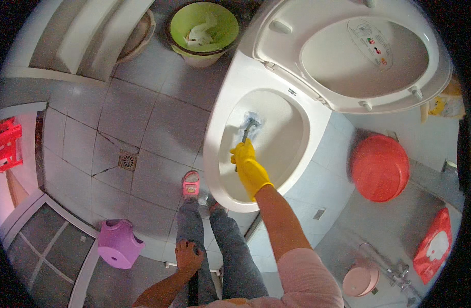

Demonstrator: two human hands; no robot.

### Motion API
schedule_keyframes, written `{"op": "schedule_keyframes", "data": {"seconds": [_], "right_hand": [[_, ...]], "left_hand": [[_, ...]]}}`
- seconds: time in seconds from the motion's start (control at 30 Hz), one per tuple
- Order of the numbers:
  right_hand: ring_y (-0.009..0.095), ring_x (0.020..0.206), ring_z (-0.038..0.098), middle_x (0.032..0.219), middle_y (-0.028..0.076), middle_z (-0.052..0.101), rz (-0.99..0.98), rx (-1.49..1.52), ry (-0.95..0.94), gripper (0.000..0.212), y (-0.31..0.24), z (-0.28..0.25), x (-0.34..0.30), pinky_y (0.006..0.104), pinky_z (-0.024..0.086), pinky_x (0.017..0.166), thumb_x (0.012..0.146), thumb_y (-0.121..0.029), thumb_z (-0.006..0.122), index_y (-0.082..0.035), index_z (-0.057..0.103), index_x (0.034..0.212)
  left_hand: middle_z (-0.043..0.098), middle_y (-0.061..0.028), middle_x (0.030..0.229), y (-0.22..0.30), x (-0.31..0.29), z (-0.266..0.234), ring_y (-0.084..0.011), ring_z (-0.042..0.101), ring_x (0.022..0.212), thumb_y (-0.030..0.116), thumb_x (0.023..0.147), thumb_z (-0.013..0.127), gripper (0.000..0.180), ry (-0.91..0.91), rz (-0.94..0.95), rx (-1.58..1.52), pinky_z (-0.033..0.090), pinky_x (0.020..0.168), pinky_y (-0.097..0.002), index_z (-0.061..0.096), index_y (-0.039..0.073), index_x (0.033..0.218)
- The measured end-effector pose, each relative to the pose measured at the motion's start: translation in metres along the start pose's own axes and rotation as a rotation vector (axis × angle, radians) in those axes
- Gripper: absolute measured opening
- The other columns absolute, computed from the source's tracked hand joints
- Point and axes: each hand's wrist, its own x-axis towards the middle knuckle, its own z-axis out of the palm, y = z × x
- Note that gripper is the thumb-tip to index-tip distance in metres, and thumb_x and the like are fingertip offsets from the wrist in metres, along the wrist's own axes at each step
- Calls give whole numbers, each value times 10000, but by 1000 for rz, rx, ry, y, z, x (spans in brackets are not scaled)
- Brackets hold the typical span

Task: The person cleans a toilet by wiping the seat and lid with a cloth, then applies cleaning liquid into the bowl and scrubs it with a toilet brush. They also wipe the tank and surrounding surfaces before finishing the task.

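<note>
My right hand [249,167], in a yellow rubber glove, reaches down into the white toilet bowl [212,169]. Its fingers are closed round the dark handle of a toilet brush [247,131]. The brush head meets the water at the bottom of the bowl, and the lower end of the handle pokes out below the glove. My bare left hand [189,258] is at my thigh with its fingers curled. A dark rounded end shows beside it and a black strip runs below it; what it grips is not clear. The toilet's seat and lid [297,66] are raised.
A green basin [225,25] with white crumpled stuff in it stands beyond the toilet on the left. Right of the toilet are a red tub [380,168] and a pink basin [361,278]. A purple stool [120,244] and a floor drain [127,160] are at left.
</note>
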Motion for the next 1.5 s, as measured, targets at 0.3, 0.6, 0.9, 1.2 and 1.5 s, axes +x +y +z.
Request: {"op": "schedule_keyframes", "data": {"seconds": [0.3, 0.6, 0.9, 1.2, 1.5], "right_hand": [[239, 494, 495, 714, 110, 597, -311, -764, -256, 363, 11, -70, -110, 380, 390, 495, 890, -391, 390, -74, 556, 830], [226, 617, 617, 811, 180, 650, -1138, -1879, -17, 277, -28, -58, -59, 332, 480, 602, 836, -182, 509, 46, 621, 949], [263, 721, 593, 845, 119, 642, -154, -1381, -456, 474, 75, -105, -108, 421, 447, 614, 913, -490, 337, -130, 612, 1053], [344, 636, 595, 739, 159, 633, -784, -1328, -197, 334, 34, -167, -244, 435, 448, 550, 899, -235, 411, -77, 503, 1179], [364, 847, 619, 920, 220, 637, -777, -1142, -288, 350, 10, -125, -260, 449, 464, 710, 808, -207, 472, -38, 545, 1106]], "left_hand": [[477, -140, 1086, 0, -1, 6, -335, 433, 1078, 223, 694, 642, 294, 34, -22, 42, 350, 928, -485, 611, 65, 940], [483, -160, 1053, -5, -3, 7, -343, 436, 1066, 226, 686, 641, 297, 157, 92, 128, 371, 902, -492, 611, 45, 920], [496, -170, 1089, 3, 0, 4, -356, 446, 1079, 240, 684, 646, 338, 31, 1, 111, 370, 927, -480, 611, 47, 960], [583, -128, 976, -72, -3, -1, -274, 541, 946, 236, 786, 655, 291, 24, -282, -1018, 430, 862, -392, 594, 16, 966], [583, -75, 843, -121, -21, -98, -193, 557, 735, 233, 845, 571, 233, 0, -416, -1108, 464, 652, -329, 577, 17, 933]]}}
